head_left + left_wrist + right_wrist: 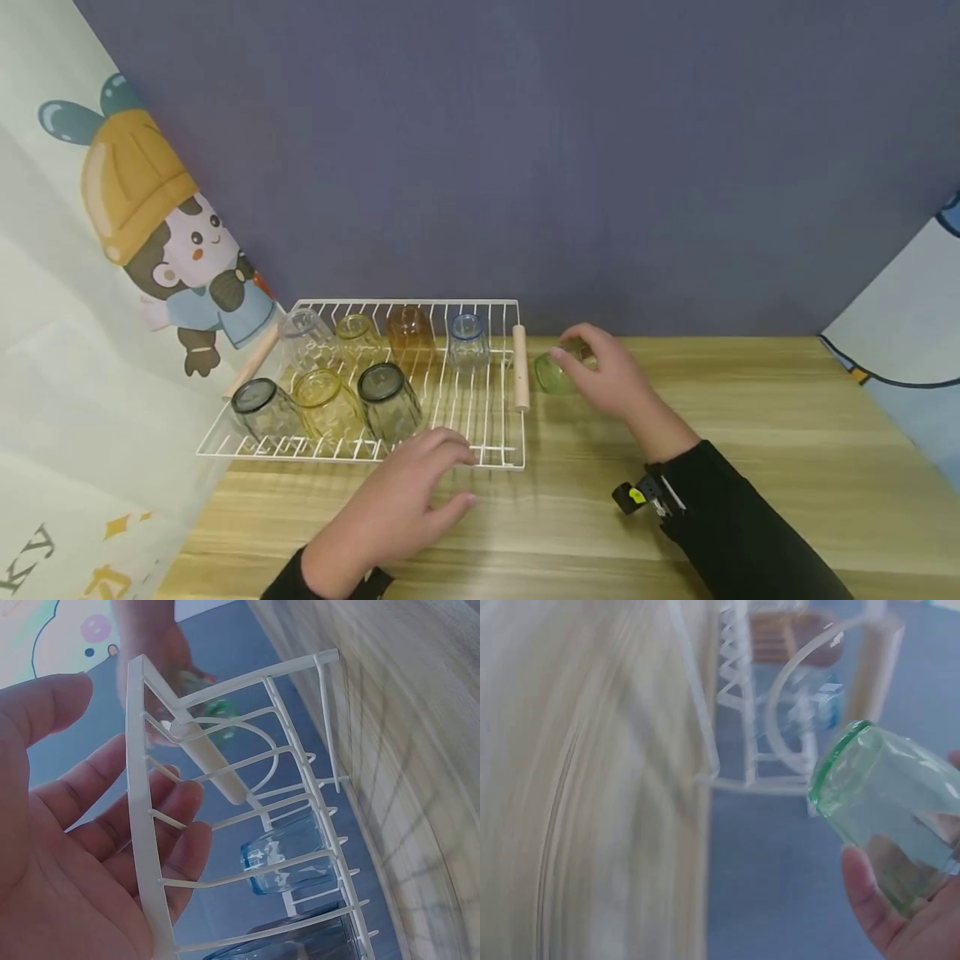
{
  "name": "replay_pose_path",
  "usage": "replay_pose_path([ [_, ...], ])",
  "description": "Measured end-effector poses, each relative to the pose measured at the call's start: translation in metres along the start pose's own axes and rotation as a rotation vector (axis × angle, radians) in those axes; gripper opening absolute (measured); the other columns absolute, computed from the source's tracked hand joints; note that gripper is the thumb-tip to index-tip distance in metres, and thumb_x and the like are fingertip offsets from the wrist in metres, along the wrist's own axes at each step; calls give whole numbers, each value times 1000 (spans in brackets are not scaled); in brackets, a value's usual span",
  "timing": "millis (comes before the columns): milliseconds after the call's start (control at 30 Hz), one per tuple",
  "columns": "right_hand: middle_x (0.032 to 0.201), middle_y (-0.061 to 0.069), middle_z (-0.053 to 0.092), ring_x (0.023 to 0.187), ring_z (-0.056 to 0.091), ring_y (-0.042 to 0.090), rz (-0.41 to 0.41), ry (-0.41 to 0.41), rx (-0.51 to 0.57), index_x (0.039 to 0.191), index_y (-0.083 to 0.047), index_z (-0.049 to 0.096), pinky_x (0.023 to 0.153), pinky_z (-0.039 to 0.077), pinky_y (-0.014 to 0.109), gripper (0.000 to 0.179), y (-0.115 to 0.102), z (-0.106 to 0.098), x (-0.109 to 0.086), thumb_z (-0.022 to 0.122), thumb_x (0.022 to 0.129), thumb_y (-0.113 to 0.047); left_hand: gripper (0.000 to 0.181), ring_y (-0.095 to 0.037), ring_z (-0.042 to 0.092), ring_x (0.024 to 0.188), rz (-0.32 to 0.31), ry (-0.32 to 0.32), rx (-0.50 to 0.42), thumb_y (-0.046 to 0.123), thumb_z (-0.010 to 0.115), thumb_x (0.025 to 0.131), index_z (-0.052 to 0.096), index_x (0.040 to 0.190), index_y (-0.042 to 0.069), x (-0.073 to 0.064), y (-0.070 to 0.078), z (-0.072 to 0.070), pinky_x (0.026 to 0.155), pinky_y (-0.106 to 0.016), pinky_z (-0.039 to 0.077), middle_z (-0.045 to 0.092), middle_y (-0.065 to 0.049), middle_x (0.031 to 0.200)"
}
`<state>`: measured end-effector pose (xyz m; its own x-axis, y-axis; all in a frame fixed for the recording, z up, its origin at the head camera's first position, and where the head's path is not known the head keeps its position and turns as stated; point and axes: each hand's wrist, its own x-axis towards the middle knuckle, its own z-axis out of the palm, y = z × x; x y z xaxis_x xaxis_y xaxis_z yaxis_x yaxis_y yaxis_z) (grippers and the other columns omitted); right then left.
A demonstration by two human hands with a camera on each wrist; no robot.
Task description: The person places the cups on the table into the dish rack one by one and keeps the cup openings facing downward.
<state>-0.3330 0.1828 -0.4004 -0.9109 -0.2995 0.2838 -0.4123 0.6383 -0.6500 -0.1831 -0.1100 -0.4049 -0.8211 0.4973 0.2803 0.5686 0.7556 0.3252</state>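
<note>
My right hand (611,379) holds a green-tinted glass (553,373) just right of the wire rack. In the right wrist view the glass (892,802) is tilted, its green rim pointing toward the rack, with thumb and fingers around its other end. My left hand (405,496) is at the front edge of the white wire rack (480,462), fingers loosely bent and holding nothing. In the left wrist view its fingers (187,855) overlap the rack's edge bar; I cannot tell whether they touch it. A blue-rimmed glass (468,346) stands in the rack's back row, nearest the right handle.
Also in the back row are a clear glass (306,342), a small yellow glass (358,340) and an amber glass (411,337). In front stand a grey glass (264,408), a yellow glass (326,404) and another grey glass (388,400). A wooden handle (521,367) borders the rack.
</note>
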Motion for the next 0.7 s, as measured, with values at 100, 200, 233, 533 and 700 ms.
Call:
replay_pose_path([
  [100,118,3,59,104,56,25,-64,66,62,122,-15,58,84,52,49,44,-12,-6,-13,53,97,-51,40,-10,50,120,-10,-1,-12,46,66,89,62,120,21,1,0,-3,107,-40,43,56,10,129],
  [200,114,1,60,99,57,20,-139,127,130,121,-15,59,73,55,39,32,-22,-8,-25,57,99,-37,40,-9,51,119,-14,22,-23,43,68,88,62,120,20,2,1,-8,104,-38,45,55,11,128],
  [233,112,0,60,96,57,18,-167,149,160,121,-15,59,69,56,36,28,-26,-8,-29,58,99,-32,40,-9,51,119,-13,40,-24,42,69,87,61,120,20,2,1,-10,103,-37,46,55,10,128],
  [533,110,17,60,101,56,18,-493,295,499,117,5,59,73,53,21,30,-57,1,-58,55,88,12,45,-8,49,123,70,219,-80,32,71,86,57,126,16,15,5,-24,106,-36,44,55,7,129],
  [700,105,23,58,91,58,20,-644,299,662,113,15,55,69,57,24,30,-74,8,-62,50,84,18,51,-9,51,117,112,276,-181,31,70,88,53,133,14,27,10,-23,99,-36,49,53,5,132],
])
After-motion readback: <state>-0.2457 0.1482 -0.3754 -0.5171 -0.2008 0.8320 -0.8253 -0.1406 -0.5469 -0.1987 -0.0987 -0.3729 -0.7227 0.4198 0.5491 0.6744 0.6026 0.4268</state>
